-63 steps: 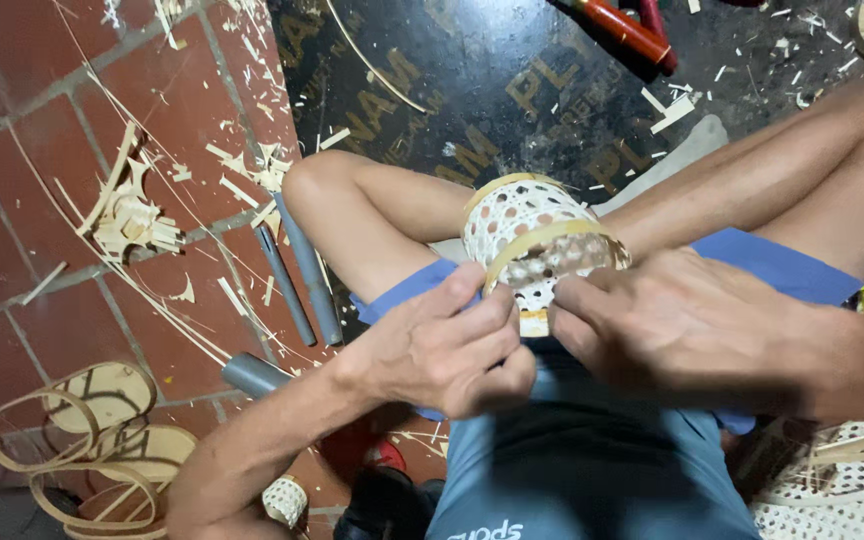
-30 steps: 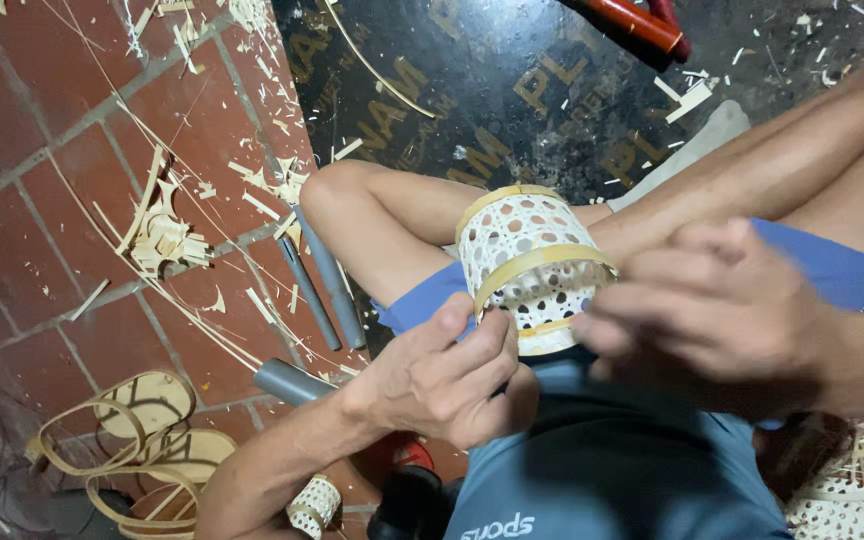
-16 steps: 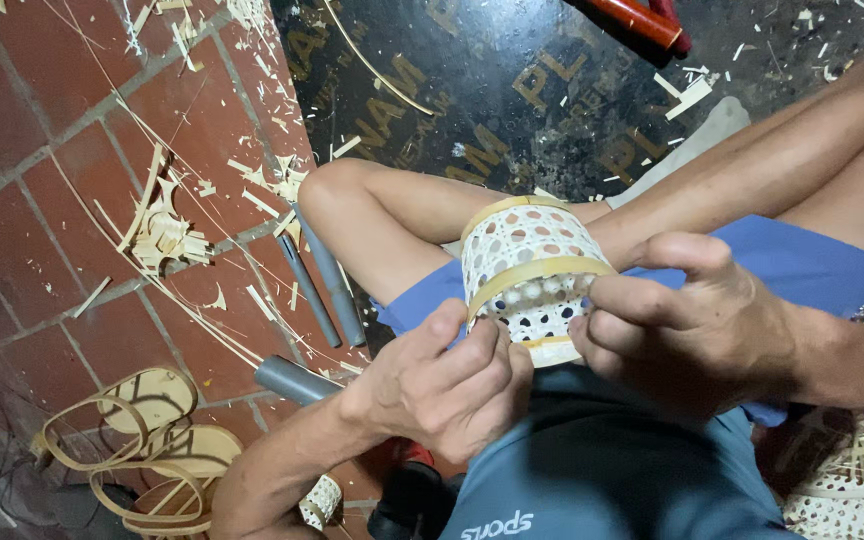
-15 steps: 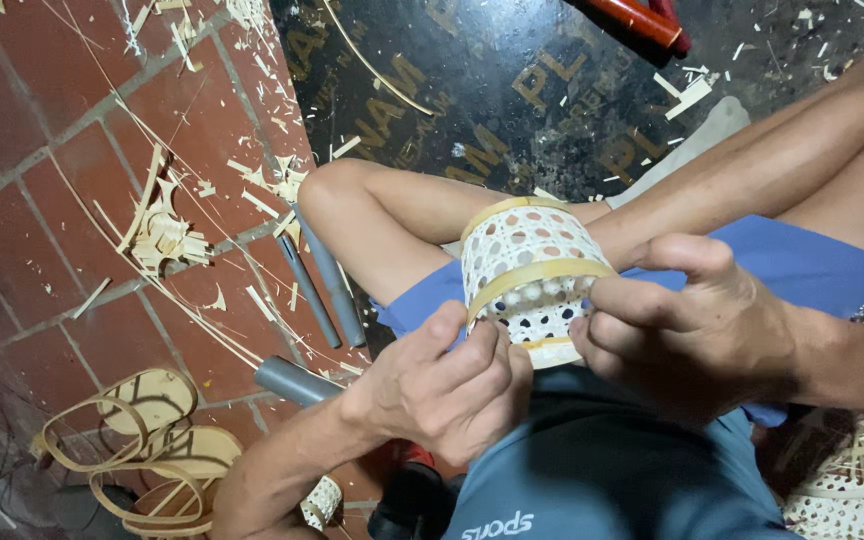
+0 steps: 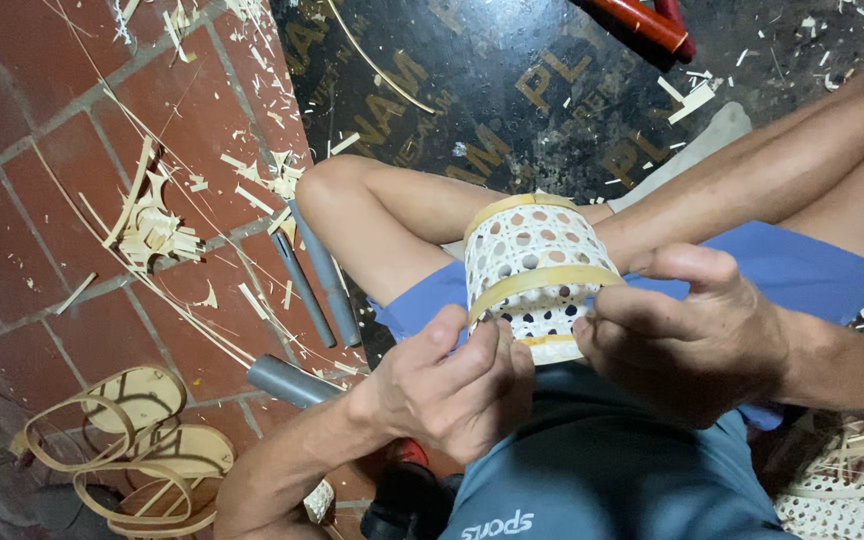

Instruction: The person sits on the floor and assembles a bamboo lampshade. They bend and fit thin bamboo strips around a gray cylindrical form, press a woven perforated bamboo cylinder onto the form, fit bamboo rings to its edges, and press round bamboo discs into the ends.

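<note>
A small round woven bamboo basket [image 5: 532, 260] with an open lattice and pale bamboo bands rests in my lap between my bare legs. My left hand [image 5: 457, 390] grips its near lower rim from the left, fingers curled. My right hand [image 5: 697, 335] grips the same near rim from the right, thumb over the middle band. Part of the near rim is hidden behind both hands.
Red brick floor at left is littered with bamboo shavings [image 5: 157, 225] and long strips. Grey tubes [image 5: 322, 275] lie beside my left knee. Coiled bamboo hoops [image 5: 142, 455] lie at lower left. A dark board [image 5: 492, 90] and red tool handles [image 5: 647, 20] lie ahead. Woven lattice pieces [image 5: 852, 490] sit at lower right.
The basket has been turned and tilted slightly in my lap. My right hand shifted down onto the near rim; my left hand stayed on the lower rim.
</note>
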Action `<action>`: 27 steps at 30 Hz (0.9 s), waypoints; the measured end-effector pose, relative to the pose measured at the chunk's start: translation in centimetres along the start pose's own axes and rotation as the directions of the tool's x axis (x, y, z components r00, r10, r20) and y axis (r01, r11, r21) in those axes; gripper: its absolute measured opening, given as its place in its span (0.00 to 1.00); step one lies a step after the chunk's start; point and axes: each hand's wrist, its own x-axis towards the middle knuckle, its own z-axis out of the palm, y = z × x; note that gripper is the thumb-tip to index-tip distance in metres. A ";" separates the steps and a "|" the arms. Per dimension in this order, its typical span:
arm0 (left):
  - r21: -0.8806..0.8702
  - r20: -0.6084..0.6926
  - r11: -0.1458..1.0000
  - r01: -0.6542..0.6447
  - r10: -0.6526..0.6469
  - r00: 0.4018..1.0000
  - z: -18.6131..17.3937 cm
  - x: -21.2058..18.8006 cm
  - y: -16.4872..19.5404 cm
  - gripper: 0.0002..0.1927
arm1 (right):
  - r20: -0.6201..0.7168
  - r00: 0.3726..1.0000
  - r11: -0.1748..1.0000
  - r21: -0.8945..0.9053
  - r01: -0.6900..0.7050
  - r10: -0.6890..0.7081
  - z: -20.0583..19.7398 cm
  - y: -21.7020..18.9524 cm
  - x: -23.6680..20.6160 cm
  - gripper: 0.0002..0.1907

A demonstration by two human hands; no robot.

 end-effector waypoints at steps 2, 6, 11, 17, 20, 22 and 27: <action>-0.007 0.004 1.000 -0.005 0.005 1.000 0.0 -0.2 -0.1 0.09 | -0.019 0.999 0.999 -0.040 0.030 -0.031 0.2 0.1 -0.2 0.06; -0.009 0.000 1.000 -0.006 0.006 1.000 0.0 -0.4 0.0 0.09 | 0.076 0.997 1.000 0.012 0.026 -0.027 0.2 0.1 -0.5 0.05; -0.016 -0.009 1.000 0.008 -0.008 1.000 0.0 -0.4 -0.1 0.08 | -0.009 1.000 0.996 0.088 0.007 -0.006 0.3 0.4 -0.3 0.04; -0.045 -0.007 0.997 0.059 -0.059 0.998 -0.1 0.0 -0.2 0.06 | 0.016 0.998 0.991 0.119 -0.059 0.057 0.3 0.6 0.4 0.07; -0.076 -0.013 0.996 0.050 -0.051 0.999 -0.2 0.1 -0.4 0.06 | 0.069 0.994 0.992 0.086 -0.089 0.083 0.0 0.3 0.7 0.05; -0.087 -0.019 0.996 0.035 -0.036 0.999 -0.2 0.1 -0.6 0.05 | 0.067 0.991 0.993 0.009 -0.119 0.118 -0.3 0.0 0.9 0.09; -0.111 -0.012 0.994 0.017 -0.018 1.000 -0.1 0.0 -0.8 0.06 | 0.118 0.969 0.975 -0.082 -0.209 0.217 -0.4 -1.0 1.1 0.13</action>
